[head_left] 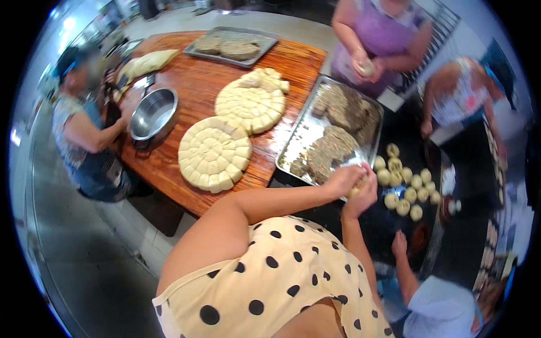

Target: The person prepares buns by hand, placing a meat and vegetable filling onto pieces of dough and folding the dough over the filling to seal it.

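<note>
My left hand [342, 181] and my right hand [365, 196] come together at the near corner of a metal tray [290, 147]. Between them is a piece of pale dough [355, 190], mostly covered by my closed fingers. Mounds of brownish, crumbly filling [332, 147] lie in the tray just beyond my hands. Right of my hands, several round dough buns [409, 195] sit grouped on a dark surface, a few with pinched or open-looking tops.
On the wooden table [191, 70] lie two rounds of cut dough [214, 155], [251, 101], a steel pan [153, 114], a tray of filling [232, 49] and a long dough piece [147, 63]. Co-workers stand left, far side and right; one across holds a dough ball [367, 69].
</note>
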Demonstrator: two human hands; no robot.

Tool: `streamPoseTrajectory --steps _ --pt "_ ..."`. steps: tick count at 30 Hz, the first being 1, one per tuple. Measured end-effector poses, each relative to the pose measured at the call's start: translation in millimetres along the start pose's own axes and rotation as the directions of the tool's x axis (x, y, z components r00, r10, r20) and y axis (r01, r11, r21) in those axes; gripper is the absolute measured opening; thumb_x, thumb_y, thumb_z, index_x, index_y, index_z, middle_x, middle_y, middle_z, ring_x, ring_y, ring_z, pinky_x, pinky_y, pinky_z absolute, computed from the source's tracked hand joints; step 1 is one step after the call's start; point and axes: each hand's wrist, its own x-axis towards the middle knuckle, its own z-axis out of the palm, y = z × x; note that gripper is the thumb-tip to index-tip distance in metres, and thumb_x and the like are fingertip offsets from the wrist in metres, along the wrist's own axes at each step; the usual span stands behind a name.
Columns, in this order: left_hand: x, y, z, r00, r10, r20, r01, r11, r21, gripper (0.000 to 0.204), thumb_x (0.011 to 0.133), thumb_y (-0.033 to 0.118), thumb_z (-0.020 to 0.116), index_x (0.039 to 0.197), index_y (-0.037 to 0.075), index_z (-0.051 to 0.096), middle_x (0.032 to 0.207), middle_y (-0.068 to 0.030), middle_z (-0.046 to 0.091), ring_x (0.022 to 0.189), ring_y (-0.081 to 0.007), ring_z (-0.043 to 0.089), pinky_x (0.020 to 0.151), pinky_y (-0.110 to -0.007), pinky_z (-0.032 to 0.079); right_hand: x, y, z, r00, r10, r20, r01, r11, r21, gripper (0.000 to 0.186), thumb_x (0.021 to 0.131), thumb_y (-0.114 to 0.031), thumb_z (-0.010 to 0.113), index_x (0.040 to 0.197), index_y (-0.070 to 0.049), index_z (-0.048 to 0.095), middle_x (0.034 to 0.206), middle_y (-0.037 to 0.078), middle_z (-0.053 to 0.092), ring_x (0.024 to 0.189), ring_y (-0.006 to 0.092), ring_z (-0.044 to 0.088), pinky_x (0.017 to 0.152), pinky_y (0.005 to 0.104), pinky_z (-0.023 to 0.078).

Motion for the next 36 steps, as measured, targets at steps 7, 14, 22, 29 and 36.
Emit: streamPoseTrajectory --steps 7,14,22,29,36 --pt "-14 35 -1 0.922 -0.385 0.038 0.303 0.659 -0.689 0.041 0.099 0.037 0.054 0.125 0.006 0.052 0.112 -0.0063 0.061 0.096 -0.0169 0.062 0.077 -0.034 0.052 12 11 1 0.965 0.261 0.015 -0.255 0.926 0.278 0.044 0.105 -0.033 0.038 0.118 0.002 0.061 0.119 0.012 0.062 0.107 0.0208 0.059 0.094 0.0339 0.046" --pt "-17 2 -48 0.887 -0.269 0.375 0.442 0.73 -0.522 0.049 0.093 0.037 0.065 0.125 0.004 0.049 0.11 -0.0078 0.06 0.096 -0.0146 0.063 0.076 -0.03 0.054 -5 -5 -15 0.848 -0.132 0.513 0.043 0.982 0.181 0.08 0.083 -0.016 0.077 0.148 -0.002 0.032 0.142 0.015 0.047 0.127 0.0284 0.049 0.107 0.0372 0.039" --pt "-33 35 -27 0.905 -0.101 0.413 0.403 0.514 -0.757 0.054 0.092 0.035 0.069 0.13 0.005 0.046 0.113 -0.004 0.06 0.099 -0.0115 0.061 0.081 -0.028 0.052 -6 -2 -28 0.894 -0.175 0.413 0.216 0.975 -0.055 0.093 0.073 0.0 0.08 0.15 -0.003 0.028 0.142 0.016 0.045 0.13 0.0262 0.046 0.107 0.0353 0.039" --pt "-28 40 -39 0.772 -0.031 0.635 0.459 0.717 -0.524 0.053 0.093 0.029 0.068 0.136 0.01 0.043 0.12 -0.0047 0.056 0.108 -0.0127 0.058 0.088 -0.029 0.051 -3 -17 -54 0.818 -0.109 0.565 0.214 0.969 -0.124 0.104 0.067 -0.014 0.089 0.149 -0.001 0.027 0.139 0.015 0.049 0.123 0.0248 0.051 0.105 0.0372 0.042" --pt "-37 29 -13 0.929 -0.107 0.355 0.331 0.673 -0.662 0.044 0.093 0.031 0.068 0.13 0.013 0.052 0.111 -0.0014 0.06 0.103 -0.0111 0.059 0.084 -0.028 0.052 -8 -21 -53 0.814 -0.274 0.512 0.349 0.935 -0.055 0.108 0.065 -0.011 0.089 0.15 -0.002 0.023 0.144 0.016 0.043 0.131 0.0288 0.045 0.109 0.0386 0.038"
